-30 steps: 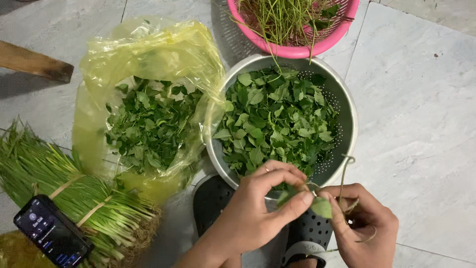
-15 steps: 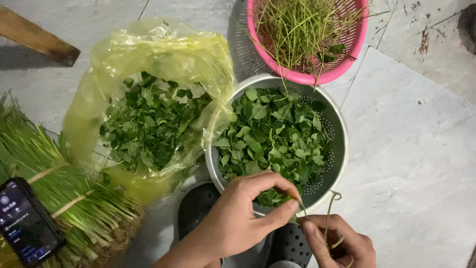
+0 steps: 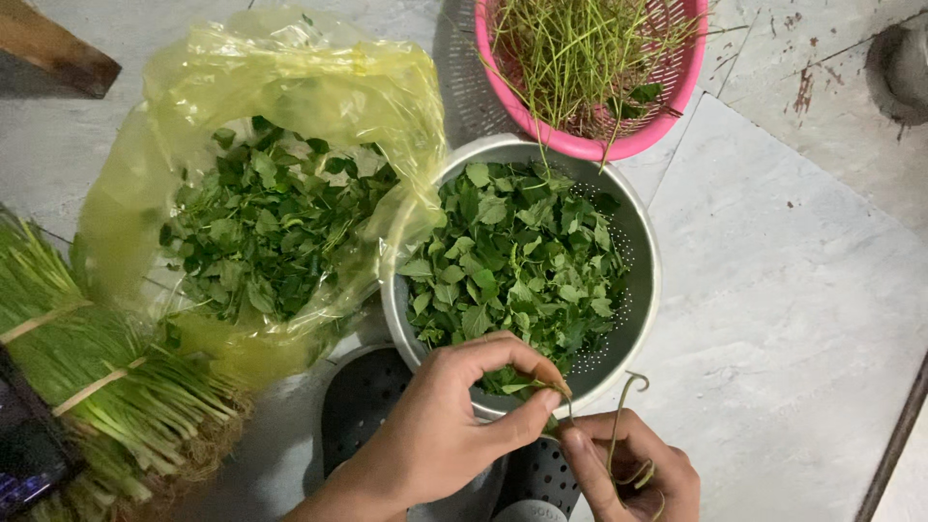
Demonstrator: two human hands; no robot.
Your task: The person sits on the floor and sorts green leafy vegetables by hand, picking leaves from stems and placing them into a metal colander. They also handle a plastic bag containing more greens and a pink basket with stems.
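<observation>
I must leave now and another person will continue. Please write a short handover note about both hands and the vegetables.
Left hand: pinching leaves off a thin stem over the metal colander.
Right hand: holds the bare curled stem.
Done: colander is well filled with picked leaves; pink basket holds stripped stems.
Left: yellow bag still has leafy sprigs inside.

Dim, soft overhead light; sharp focus.

the colander (image 3: 646, 290) sits in the middle, leaves (image 3: 512, 256) in it — the bag (image 3: 290, 106) touches its left rim, the basket (image 3: 619, 145) lies behind it. bundled stalks (image 3: 87, 387) lie far left. both hands (image 3: 435, 435) are at the colander's near rim, over a sandal (image 3: 362, 396).
</observation>
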